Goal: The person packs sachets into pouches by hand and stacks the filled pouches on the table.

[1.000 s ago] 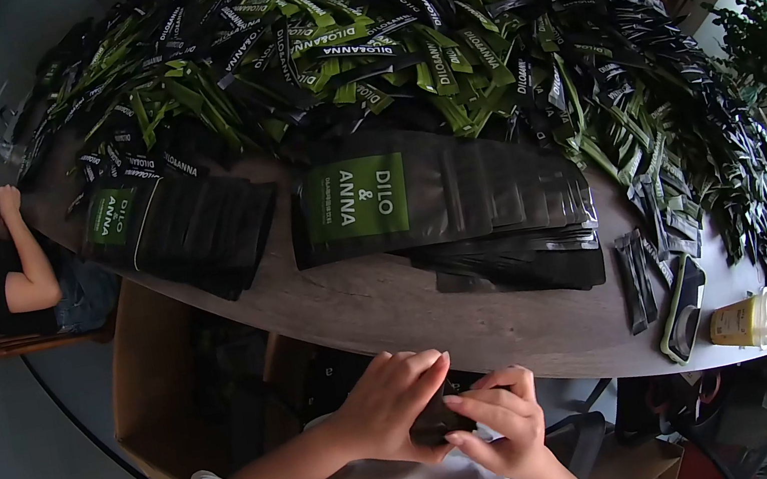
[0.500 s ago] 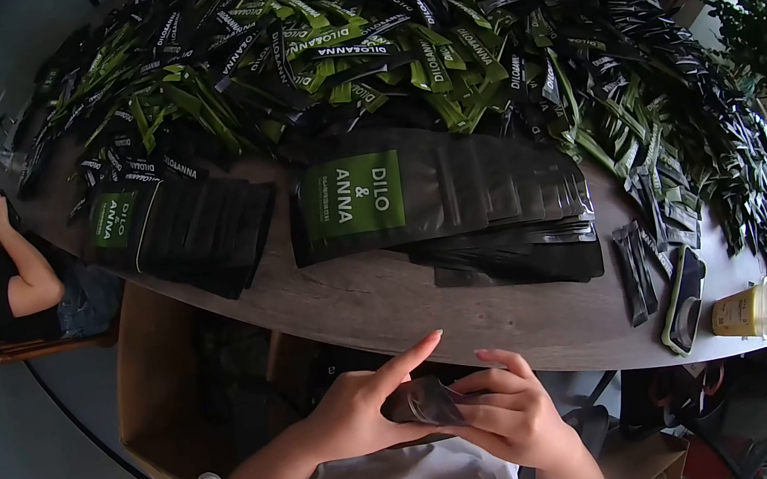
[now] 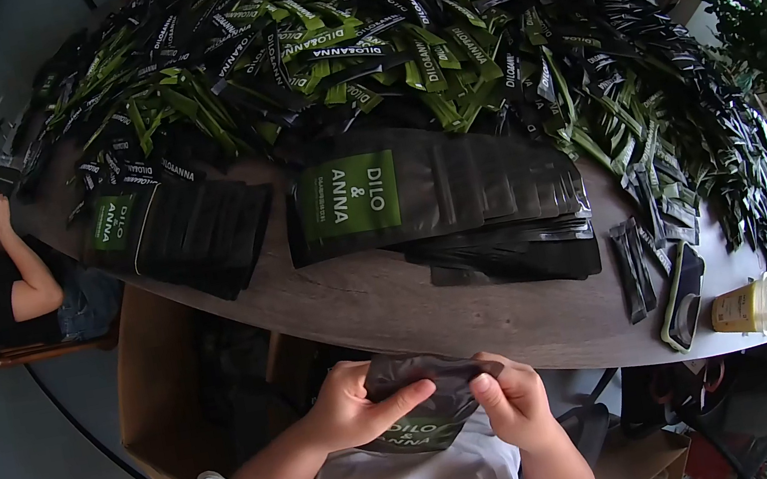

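A dark pouch (image 3: 428, 384) with a green "DILO & ANNA" label is held up in front of my chest, its lettering facing me. My left hand (image 3: 363, 407) grips its left side, thumb lying across the front. On the opposite side, my right hand (image 3: 512, 403) pinches the top right corner between thumb and fingers. Past the table edge lies a fanned stack of matching pouches (image 3: 351, 194), its front one showing a green label. Another stack of pouches (image 3: 190, 233) sits to its left.
A huge heap of black and green sachets (image 3: 351, 47) covers the back of the table (image 3: 344, 307). A phone (image 3: 683, 296), a few black sachets (image 3: 632, 271) and a drink cup (image 3: 745, 308) lie at right. A cardboard box (image 3: 148, 380) stands below; a seated person (image 3: 15, 281) holds a pouch at left.
The pouch has come up and turned so its label shows. My hands have shifted from loose, spread fingers to gripping its two sides. The seated person's hands now hold a pouch higher.
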A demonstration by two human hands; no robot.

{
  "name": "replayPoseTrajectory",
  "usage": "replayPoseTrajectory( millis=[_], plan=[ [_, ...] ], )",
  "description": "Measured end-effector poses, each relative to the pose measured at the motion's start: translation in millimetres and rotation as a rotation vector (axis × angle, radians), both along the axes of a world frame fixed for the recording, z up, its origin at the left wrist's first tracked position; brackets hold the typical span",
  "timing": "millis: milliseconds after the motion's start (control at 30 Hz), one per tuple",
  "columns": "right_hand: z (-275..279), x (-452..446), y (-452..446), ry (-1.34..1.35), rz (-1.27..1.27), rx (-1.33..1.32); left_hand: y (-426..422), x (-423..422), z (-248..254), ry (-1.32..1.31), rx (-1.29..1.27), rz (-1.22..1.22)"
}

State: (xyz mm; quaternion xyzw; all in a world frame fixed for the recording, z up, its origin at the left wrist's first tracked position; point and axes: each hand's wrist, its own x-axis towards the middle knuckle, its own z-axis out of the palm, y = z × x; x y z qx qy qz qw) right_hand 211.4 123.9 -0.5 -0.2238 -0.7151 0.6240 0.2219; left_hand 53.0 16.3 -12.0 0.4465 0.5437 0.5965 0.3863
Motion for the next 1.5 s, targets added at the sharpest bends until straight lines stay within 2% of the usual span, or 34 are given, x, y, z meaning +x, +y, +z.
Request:
replayPoseTrajectory(
  millis=[67, 133, 233, 300, 333, 367, 400, 467, 533, 567, 633, 700, 733, 800, 900, 1033, 1200, 1367, 1500],
  plan=[
    [-7.3, -0.5, 3.8, 0.073, 0.021, -0.021, -5.3, -8.0, 6.5, -0.162, -0.022, -0.03],
    [-3.9, -5.1, 4.4, 0.012, 0.013, -0.141, -9.9, -11.9, 4.8, -0.142, -0.048, -0.064],
    [-7.1, -5.8, 6.7, -0.019, 0.045, -0.081, -12.5, -12.8, 5.0, -0.122, -0.061, -0.002],
    [-5.9, -7.9, 6.7, 0.035, 0.037, -0.031, -21.1, -25.6, 11.6, 0.15, 0.005, -0.008],
    [-2.0, -8.9, 6.1, 0.106, -0.003, -0.025, -33.2, -44.6, 17.5, 0.184, -0.042, -0.075],
    [2.6, 0.5, 14.0, 0.062, -0.003, 0.022, -47.9, -59.4, 16.7, 0.144, -0.011, -0.035],
    [4.8, 8.3, 20.6, 0.047, -0.066, 0.085, -64.9, -78.6, 26.4, 0.255, -0.106, -0.048],
    [3.2, 25.5, 39.1, -0.031, -0.224, 0.22, -89.2, -103.8, 43.3, 0.651, -0.474, -0.063],
    [1.1, 33.5, 60.2, -0.098, -0.403, 0.276, -106.1, -111.3, 35.6, 0.769, -0.506, 0.017],
    [2.6, 30.8, 71.3, -0.081, -0.433, 0.335, -105.4, -104.8, 41.7, 0.766, -0.602, 0.076],
    [8.4, 18.6, 93.3, -0.067, -0.428, 0.495, -86.0, -94.1, 44.2, 0.592, -0.409, 0.081],
    [24.6, 5.2, 98.2, -0.19, -0.343, 0.558, -48.6, -84.3, 42.4, 0.792, -0.204, 0.139],
    [23.8, 3.0, 104.4, -0.198, -0.296, 0.689, -25.8, -81.9, 38.3, 0.94, -0.085, 0.161],
    [33.3, -1.8, 108.3, -0.292, -0.216, 0.898, 20.5, -76.7, 27.9, 1.085, -0.003, 0.165],
    [25.6, 2.5, 109.0, -0.344, -0.175, 1.003, 68.6, -75.9, 9.4, 1.237, -0.015, 0.12],
    [3.1, 17.0, 106.7, -0.472, -0.218, 1.131, 93.0, -84.0, -3.9, 1.354, -0.034, 0.081],
    [7.2, 17.5, 113.6, -0.506, -0.239, 1.126, 96.9, -100.8, 2.3, 1.311, -0.004, 0.003],
    [19.7, 1.0, 123.3, -0.526, -0.214, 1.255, 97.9, -102.8, 7.4, 1.187, -0.046, -0.009],
    [30.6, -1.1, 127.0, -0.508, -0.15, 1.184, 101.5, -98.6, 2.8, 1.313, -0.059, 0.039]
  ],
)
